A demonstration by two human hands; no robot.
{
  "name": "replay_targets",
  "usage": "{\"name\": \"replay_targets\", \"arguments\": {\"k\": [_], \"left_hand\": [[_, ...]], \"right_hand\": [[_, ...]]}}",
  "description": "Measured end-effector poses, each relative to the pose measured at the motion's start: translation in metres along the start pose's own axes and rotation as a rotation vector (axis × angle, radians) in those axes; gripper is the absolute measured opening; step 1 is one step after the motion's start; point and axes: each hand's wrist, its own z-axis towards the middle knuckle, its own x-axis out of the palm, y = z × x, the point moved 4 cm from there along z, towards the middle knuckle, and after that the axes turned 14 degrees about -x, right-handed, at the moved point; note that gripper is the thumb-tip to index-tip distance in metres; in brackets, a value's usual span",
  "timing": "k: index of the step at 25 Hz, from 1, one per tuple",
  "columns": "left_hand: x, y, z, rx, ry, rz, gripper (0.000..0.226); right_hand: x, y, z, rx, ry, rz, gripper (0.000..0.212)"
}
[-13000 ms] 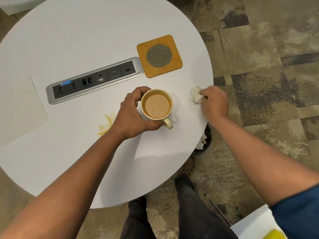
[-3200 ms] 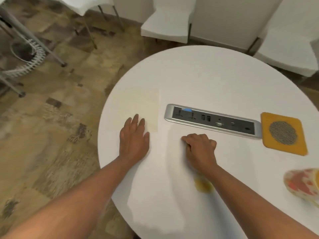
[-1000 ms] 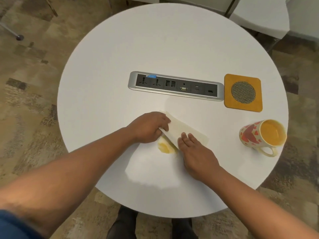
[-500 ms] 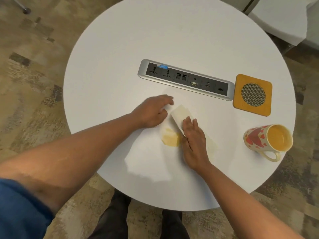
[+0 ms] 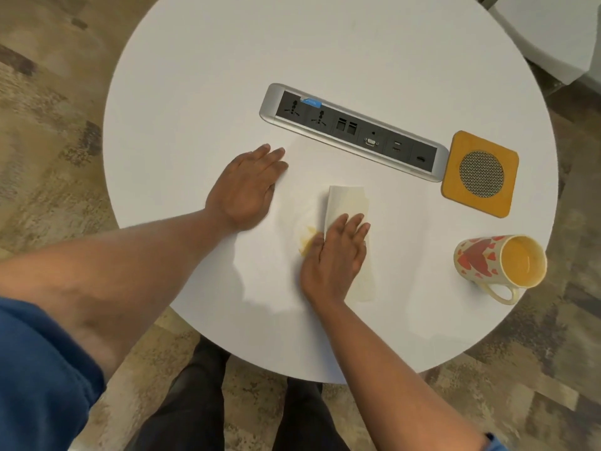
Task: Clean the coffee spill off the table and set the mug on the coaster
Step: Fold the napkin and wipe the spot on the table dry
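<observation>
A folded white paper napkin [image 5: 346, 201] lies on the round white table [image 5: 201, 60]. My right hand [image 5: 335, 258] presses flat on the napkin, fingers together. A yellow-brown coffee spill [image 5: 306, 243] shows just left of that hand, partly under it. My left hand [image 5: 248, 188] rests flat on the bare table, left of the napkin, holding nothing. The heart-patterned mug [image 5: 497, 266] stands near the right edge with its handle toward me. The orange square coaster [image 5: 481, 174], with a round mesh centre, lies beyond the mug and carries nothing.
A silver power and data socket strip [image 5: 354, 131] is set into the table's middle, touching the coaster's left side. A white chair [image 5: 553, 30] stands at the far right. My legs and shoes [image 5: 201, 408] are below the near edge, on patterned carpet.
My right hand has slid the napkin leftward onto the spill, which looks smaller. My left hand has let go of the napkin and lies flat further left.
</observation>
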Motion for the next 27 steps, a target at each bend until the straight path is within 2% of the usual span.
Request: {"name": "replay_targets", "arguments": {"k": [5,9,13,16,22,27], "left_hand": [[-0.002,0.001,0.001,0.007,0.003,-0.008,0.048],[-0.003,0.0,0.002,0.006,-0.002,-0.001,0.048],[-0.003,0.001,0.004,-0.002,-0.003,-0.003,0.048],[-0.002,0.001,0.004,-0.008,-0.005,-0.005,0.047],[0.0,0.003,0.005,0.001,-0.012,0.004,0.048],[0.002,0.004,0.006,-0.005,0.004,0.024,0.05]], "right_hand": [[0.009,0.016,-0.002,-0.191,0.122,-0.079,0.062],[0.01,0.017,-0.007,-0.288,0.24,-0.044,0.071],[-0.003,0.009,0.011,-0.437,0.131,-0.113,0.061],[0.003,0.008,0.022,-0.523,0.162,-0.208,0.064],[0.015,0.009,0.02,-0.489,0.145,-0.269,0.068],[0.02,0.023,0.015,-0.317,0.116,-0.237,0.067]]}}
